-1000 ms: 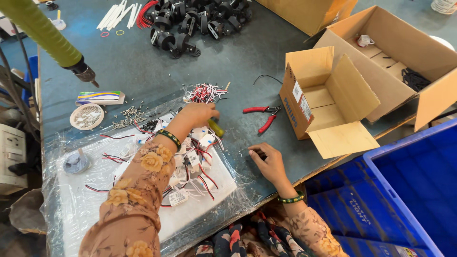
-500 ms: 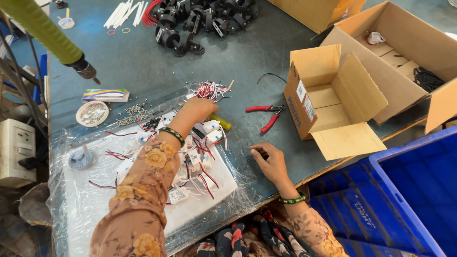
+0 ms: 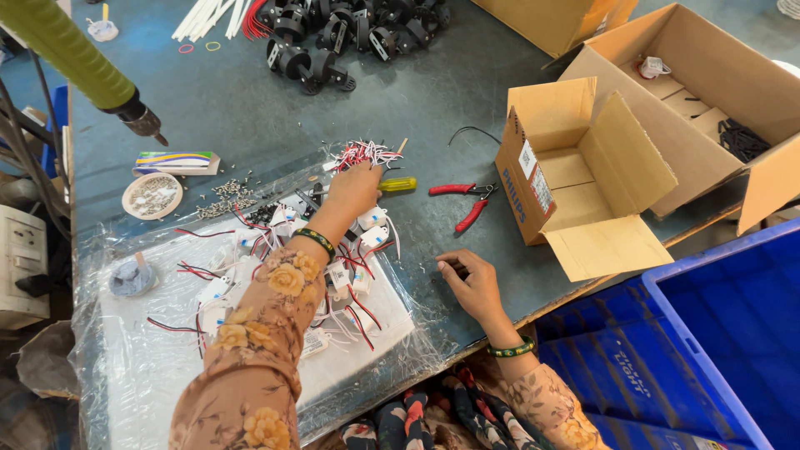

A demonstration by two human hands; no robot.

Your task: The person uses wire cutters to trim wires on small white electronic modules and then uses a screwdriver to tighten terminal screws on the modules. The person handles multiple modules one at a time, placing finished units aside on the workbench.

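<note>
Two hands work the tabletop: left hand closes on light, floppy wired parts, right hand seemingly pinching something small.

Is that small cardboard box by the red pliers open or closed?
Open. The small cardboard box has all its flaps spread outward, and its inside looks empty. It sits just right of the red pliers.

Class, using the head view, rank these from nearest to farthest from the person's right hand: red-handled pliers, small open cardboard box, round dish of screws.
From the right hand:
1. Red-handled pliers, just above it.
2. Small open cardboard box, up and to the right.
3. Round dish of screws, far left, beyond the left arm.
</note>
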